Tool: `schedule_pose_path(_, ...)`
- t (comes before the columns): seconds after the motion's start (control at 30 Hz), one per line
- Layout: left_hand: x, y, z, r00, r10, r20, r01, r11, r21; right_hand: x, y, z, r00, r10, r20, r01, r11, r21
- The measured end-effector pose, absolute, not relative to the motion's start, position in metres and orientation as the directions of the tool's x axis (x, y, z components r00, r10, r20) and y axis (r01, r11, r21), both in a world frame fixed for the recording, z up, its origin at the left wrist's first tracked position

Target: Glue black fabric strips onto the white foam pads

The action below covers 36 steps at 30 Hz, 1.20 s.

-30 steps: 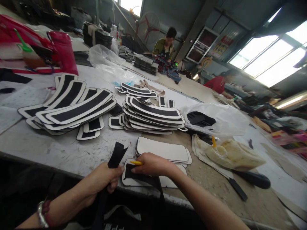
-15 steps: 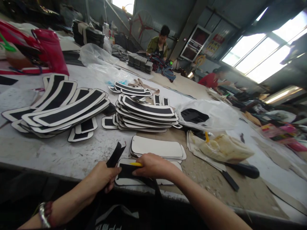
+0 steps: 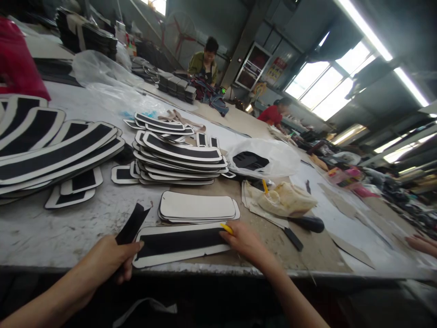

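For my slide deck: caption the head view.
Left hand grips a black strip; right hand, holding a yellow tool, touches a white-edged panel.

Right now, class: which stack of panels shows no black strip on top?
The small stack just beyond the right hand: its top is plain white, while the other stacks carry black strips.

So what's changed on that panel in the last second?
The right hand, with its yellow tool, slid rightward along the white panel to its far end; the black band now lies flat along it. The left hand still holds the loose black strip; the stacks stayed put.
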State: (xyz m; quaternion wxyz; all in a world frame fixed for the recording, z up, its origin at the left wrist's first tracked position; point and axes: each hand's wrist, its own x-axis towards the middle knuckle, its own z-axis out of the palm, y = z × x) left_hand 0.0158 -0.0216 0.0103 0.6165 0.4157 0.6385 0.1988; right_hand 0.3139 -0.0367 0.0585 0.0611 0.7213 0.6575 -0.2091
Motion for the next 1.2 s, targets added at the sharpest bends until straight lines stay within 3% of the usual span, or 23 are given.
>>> schedule_pose_path(0.17, 0.015, -0.023, 0.005, 0.082, 0.774, -0.628, 0.297, 0.583, 0.756, 0.312, -0.030, 0.052, 0.088, 0.917, -0.388, 0.983, -0.142, -0.113)
schedule_pose_path(0.63, 0.018, -0.021, 0.003, 0.069, 0.737, -0.673, 0.290, 0.630, 0.720, 0.329, -0.027, 0.032, 0.003, 0.922, -0.387, 0.963, -0.107, -0.248)
schedule_pose_path(1.2, 0.029, -0.026, 0.017, 0.000, 0.759, -0.651, 0.355, 0.609, 0.709, 0.332, -0.027, 0.024, -0.025, 0.926, -0.376, 0.955, -0.088, -0.282)
